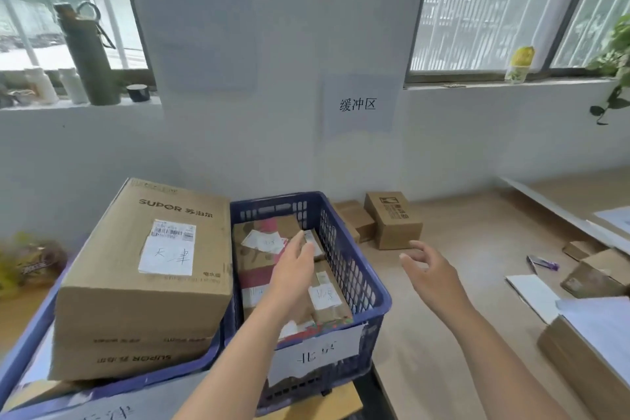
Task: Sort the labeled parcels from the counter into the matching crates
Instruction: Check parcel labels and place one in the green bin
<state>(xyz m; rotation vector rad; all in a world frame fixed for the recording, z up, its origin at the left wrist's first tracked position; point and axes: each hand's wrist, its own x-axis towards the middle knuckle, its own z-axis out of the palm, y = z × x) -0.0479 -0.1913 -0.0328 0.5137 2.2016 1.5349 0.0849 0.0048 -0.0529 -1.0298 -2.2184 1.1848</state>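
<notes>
A blue crate (344, 259) with a paper label 北京 on its front holds several small labeled parcels (327, 300). My left hand (295, 266) reaches into it, fingers resting on a small parcel (312, 239) near the far right corner; whether it grips is unclear. My right hand (433, 269) hovers open over the wooden counter just right of the crate, holding nothing. A second blue crate (27, 348) at left holds a large SUPOR cardboard box (150, 280) with a handwritten 天津 label.
Small cardboard boxes (392, 218) sit on the counter (443, 334) by the wall. More boxes (593, 269), white paper and a purple pen (545, 263) lie at right. A wall sign (358, 104) reads 缓冲区. Bottles stand on the windowsill.
</notes>
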